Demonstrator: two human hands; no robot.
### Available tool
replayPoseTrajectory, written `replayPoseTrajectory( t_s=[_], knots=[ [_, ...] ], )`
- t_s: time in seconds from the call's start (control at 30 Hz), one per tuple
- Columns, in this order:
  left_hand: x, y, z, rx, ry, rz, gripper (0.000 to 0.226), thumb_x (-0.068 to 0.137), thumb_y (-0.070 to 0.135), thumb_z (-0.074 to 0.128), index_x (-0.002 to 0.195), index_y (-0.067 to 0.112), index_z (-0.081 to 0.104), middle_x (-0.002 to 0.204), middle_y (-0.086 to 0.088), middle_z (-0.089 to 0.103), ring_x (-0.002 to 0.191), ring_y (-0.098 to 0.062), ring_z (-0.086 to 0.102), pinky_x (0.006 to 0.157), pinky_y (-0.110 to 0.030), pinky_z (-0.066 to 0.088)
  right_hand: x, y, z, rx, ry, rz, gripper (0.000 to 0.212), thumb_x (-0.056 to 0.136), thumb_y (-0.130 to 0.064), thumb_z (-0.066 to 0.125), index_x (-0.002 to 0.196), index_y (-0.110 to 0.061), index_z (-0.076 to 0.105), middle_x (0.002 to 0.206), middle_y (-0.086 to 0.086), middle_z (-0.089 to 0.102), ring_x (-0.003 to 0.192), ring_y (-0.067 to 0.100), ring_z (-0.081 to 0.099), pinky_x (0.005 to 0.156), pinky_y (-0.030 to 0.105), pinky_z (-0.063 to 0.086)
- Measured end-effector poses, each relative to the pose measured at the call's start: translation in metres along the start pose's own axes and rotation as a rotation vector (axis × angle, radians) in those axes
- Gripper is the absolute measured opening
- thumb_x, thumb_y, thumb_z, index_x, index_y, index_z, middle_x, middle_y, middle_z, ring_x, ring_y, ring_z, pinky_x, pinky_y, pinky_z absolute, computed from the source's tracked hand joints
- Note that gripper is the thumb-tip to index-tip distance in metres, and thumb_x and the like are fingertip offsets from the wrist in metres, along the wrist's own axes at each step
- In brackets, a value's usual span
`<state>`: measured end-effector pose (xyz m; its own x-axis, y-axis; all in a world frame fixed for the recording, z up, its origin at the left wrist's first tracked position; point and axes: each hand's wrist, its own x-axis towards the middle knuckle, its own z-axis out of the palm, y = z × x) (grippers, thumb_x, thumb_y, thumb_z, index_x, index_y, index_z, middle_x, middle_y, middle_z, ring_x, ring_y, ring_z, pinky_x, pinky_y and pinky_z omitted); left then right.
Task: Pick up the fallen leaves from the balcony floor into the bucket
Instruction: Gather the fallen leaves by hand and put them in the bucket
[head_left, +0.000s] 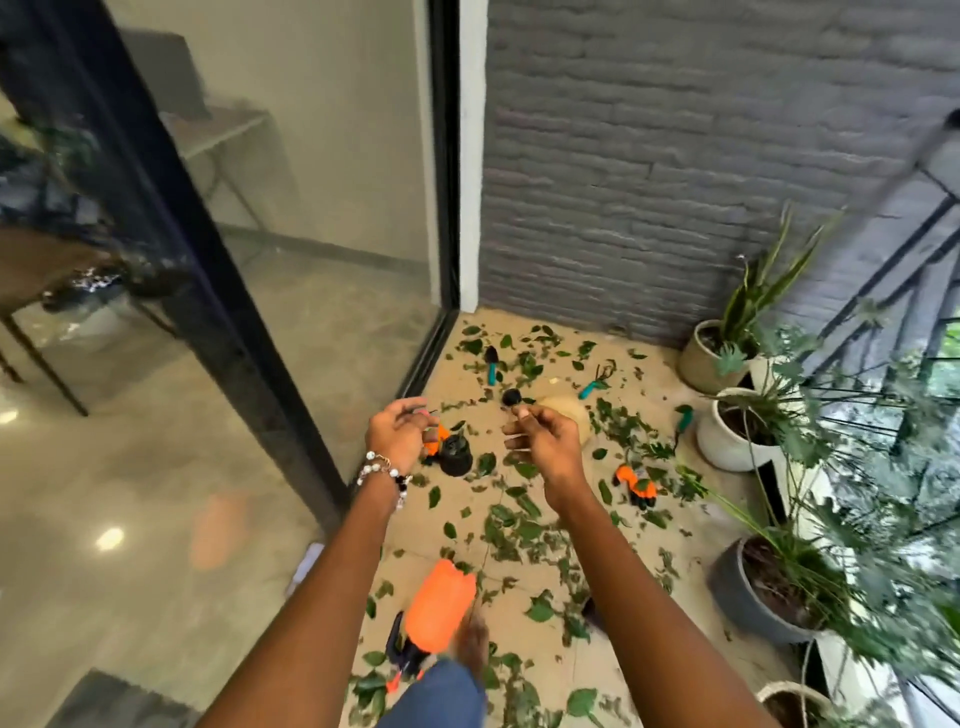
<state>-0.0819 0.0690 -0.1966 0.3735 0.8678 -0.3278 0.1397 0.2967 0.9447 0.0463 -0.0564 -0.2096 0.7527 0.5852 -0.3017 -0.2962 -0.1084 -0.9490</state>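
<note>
We hold both hands out over the balcony floor (519, 644), the left hand (397, 434) and right hand (543, 441) loosely curled and holding nothing. Green leaves (511, 525) lie scattered across the tiles below us; we cannot make out the bucket.

Soft, even daylight fills the scene, with hardly any shadows. The glass door (322, 218) carries pale reflections, and bright spots glare on the glossy indoor floor (109, 538). Motion blur smears the plants (857, 467) at right. Wide-angle distortion bends the edges.
</note>
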Motion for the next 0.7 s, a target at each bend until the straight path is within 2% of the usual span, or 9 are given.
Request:
replayPoseTrajectory(
  t_s=[0.1, 0.2, 0.27, 0.33, 0.4, 0.47, 0.6, 0.7],
  knots=[
    [0.054, 0.014, 0.034, -0.021, -0.021, 0.004, 0.021, 0.096, -0.006, 0.045, 0.11, 0.003, 0.059, 0.073, -0.009, 0.062, 0.037, -0.002, 0.055, 0.033, -0.013, 0.036, 0.053, -0.018, -0.007, -0.012, 0.059, -0.023, 0.019, 0.101, -0.016, 0.05, 0.107, -0.006, 0.065, 0.081, 0.007, 0.071, 0.059, 0.013, 0.061, 0.052, 0.022, 0.048],
    [0.115, 0.021, 0.064, 0.018, -0.023, 0.019, 0.02, 0.095, -0.004, 0.047, 0.108, 0.003, 0.061, 0.073, -0.007, 0.064, 0.039, -0.001, 0.057, 0.036, -0.014, 0.038, 0.111, -0.035, -0.014, -0.009, 0.129, -0.035, 0.018, 0.101, -0.011, 0.049, 0.095, -0.01, 0.066, 0.076, 0.007, 0.069, 0.06, 0.015, 0.059, 0.05, 0.02, 0.047],
    [0.151, 0.031, 0.081, 0.05, -0.037, 0.02, 0.02, 0.095, -0.003, 0.047, 0.107, 0.004, 0.062, 0.071, -0.006, 0.064, 0.039, -0.001, 0.057, 0.037, -0.014, 0.037, 0.149, -0.047, -0.019, -0.043, 0.189, -0.013, 0.018, 0.1, -0.012, 0.05, 0.099, -0.009, 0.067, 0.081, 0.01, 0.071, 0.063, 0.016, 0.06, 0.051, 0.021, 0.047],
    [0.188, 0.044, 0.1, 0.06, -0.072, 0.025, 0.018, 0.096, -0.004, 0.047, 0.103, 0.004, 0.062, 0.07, -0.008, 0.063, 0.037, -0.001, 0.055, 0.036, -0.014, 0.037, 0.191, -0.06, -0.023, -0.096, 0.237, -0.001, 0.019, 0.1, -0.012, 0.05, 0.105, -0.006, 0.067, 0.091, 0.014, 0.071, 0.068, 0.018, 0.062, 0.056, 0.024, 0.05],
    [0.22, 0.058, 0.115, 0.059, -0.13, 0.036, 0.018, 0.096, -0.007, 0.046, 0.095, 0.002, 0.06, 0.069, -0.012, 0.059, 0.036, -0.003, 0.053, 0.035, -0.014, 0.038, 0.228, -0.07, -0.025, -0.153, 0.259, -0.003, 0.019, 0.1, -0.013, 0.05, 0.104, -0.006, 0.068, 0.094, 0.016, 0.072, 0.073, 0.02, 0.063, 0.064, 0.033, 0.053],
    [0.256, 0.065, 0.128, 0.07, -0.159, 0.039, 0.022, 0.095, -0.011, 0.045, 0.089, 0.002, 0.06, 0.069, -0.014, 0.057, 0.038, -0.006, 0.054, 0.038, -0.016, 0.039, 0.26, -0.08, -0.024, -0.176, 0.27, 0.006, 0.018, 0.099, -0.013, 0.051, 0.099, -0.01, 0.069, 0.091, 0.015, 0.073, 0.074, 0.022, 0.064, 0.07, 0.038, 0.054],
    [0.323, 0.079, 0.158, 0.146, -0.162, 0.09, 0.018, 0.093, -0.012, 0.048, 0.102, -0.004, 0.061, 0.075, -0.014, 0.058, 0.042, -0.002, 0.056, 0.041, -0.015, 0.042, 0.334, -0.094, -0.017, -0.197, 0.233, 0.017, 0.017, 0.099, -0.012, 0.052, 0.095, -0.011, 0.068, 0.089, 0.014, 0.072, 0.072, 0.018, 0.063, 0.068, 0.033, 0.051],
    [0.381, 0.079, 0.181, 0.206, -0.12, 0.137, 0.019, 0.091, -0.014, 0.05, 0.095, -0.001, 0.063, 0.074, -0.014, 0.06, 0.049, -0.003, 0.06, 0.047, -0.017, 0.048, 0.404, -0.095, -0.01, -0.238, 0.194, 0.028, 0.017, 0.098, -0.012, 0.053, 0.091, -0.014, 0.069, 0.088, 0.015, 0.072, 0.069, 0.02, 0.063, 0.064, 0.033, 0.052]
  ],
)
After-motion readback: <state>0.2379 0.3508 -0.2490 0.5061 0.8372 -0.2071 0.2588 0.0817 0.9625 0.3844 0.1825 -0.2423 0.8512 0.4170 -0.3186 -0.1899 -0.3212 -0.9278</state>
